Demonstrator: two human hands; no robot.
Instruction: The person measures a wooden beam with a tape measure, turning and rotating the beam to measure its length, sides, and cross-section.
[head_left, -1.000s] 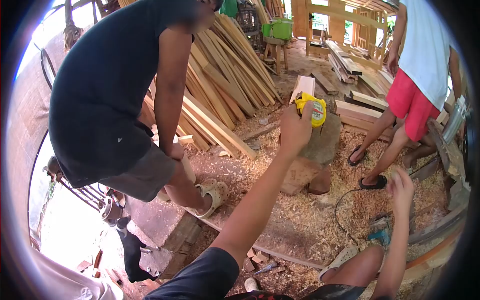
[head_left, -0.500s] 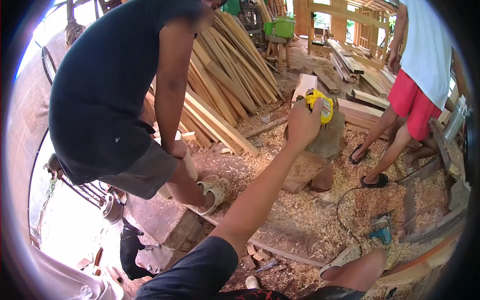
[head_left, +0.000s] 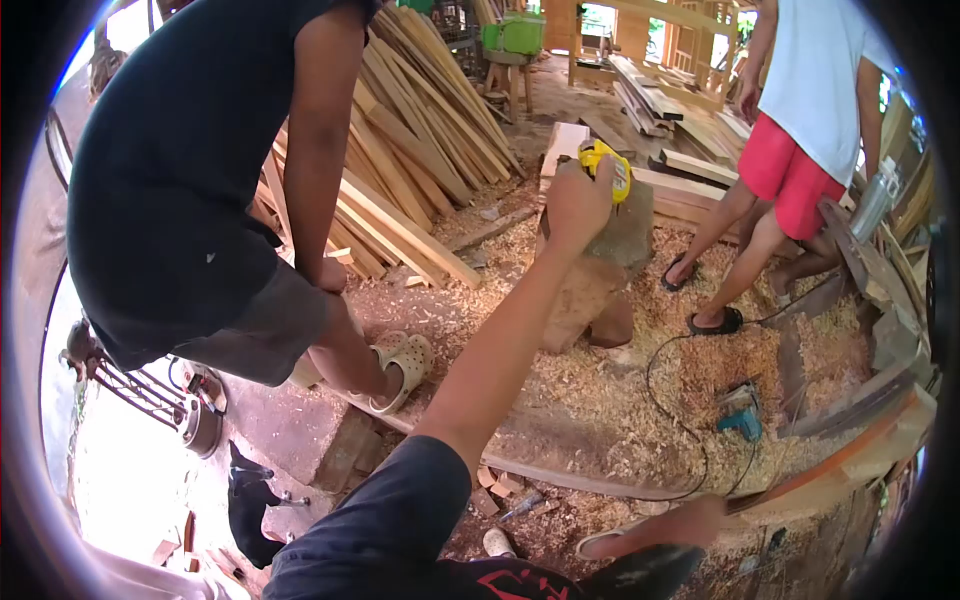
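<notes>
My left arm stretches forward across the view, and my left hand (head_left: 577,212) is closed around a yellow tape measure (head_left: 608,170). The tape measure's case shows at the fingertips, on the right side of the hand. Behind and below the hand is a thick wooden block (head_left: 625,240), with a pale squared timber (head_left: 562,145) just beyond it. Whether the hand touches either one, I cannot tell. No blade of the tape can be made out. My right hand is out of view.
A person in a dark shirt (head_left: 190,190) bends at the left; another in red shorts (head_left: 795,175) stands at the right. Planks (head_left: 410,140) lean behind. A teal power tool (head_left: 740,415) with a cord lies on shavings. A black dog (head_left: 250,510) is at lower left.
The whole scene has shifted left and upward in the view. My left hand still grips the tape measure over the block. The person in red shorts stands slightly differently.
</notes>
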